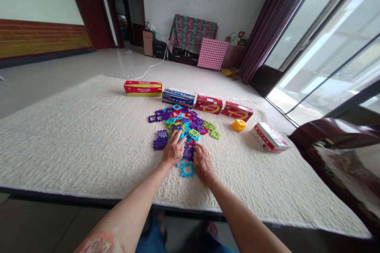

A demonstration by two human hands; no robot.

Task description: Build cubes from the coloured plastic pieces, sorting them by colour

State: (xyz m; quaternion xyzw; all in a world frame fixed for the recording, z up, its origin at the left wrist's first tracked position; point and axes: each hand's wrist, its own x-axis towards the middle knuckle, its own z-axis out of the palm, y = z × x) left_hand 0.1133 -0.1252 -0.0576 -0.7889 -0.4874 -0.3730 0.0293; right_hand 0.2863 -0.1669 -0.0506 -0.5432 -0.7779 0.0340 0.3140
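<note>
Both forearms reach out from the bottom edge over a big cream quilted mat [74,142] spread on the floor, with bare mat wide open to the left and right of the work. Along its far edge stand four long boxes [178,97], red and blue, their printing too small to read; a red-and-white box [269,137] lies near the right edge, and a yellow ball of pieces [238,125] sits just before it. In the middle lies a heap of plastic squares [184,124]. Left hand [173,151] rests palm down, fingers spread, on its near edge. Right hand [202,162] lies flat too, holding nothing, touching a purple square [188,152]; a blue square [187,169] lies between the wrists.
</note>
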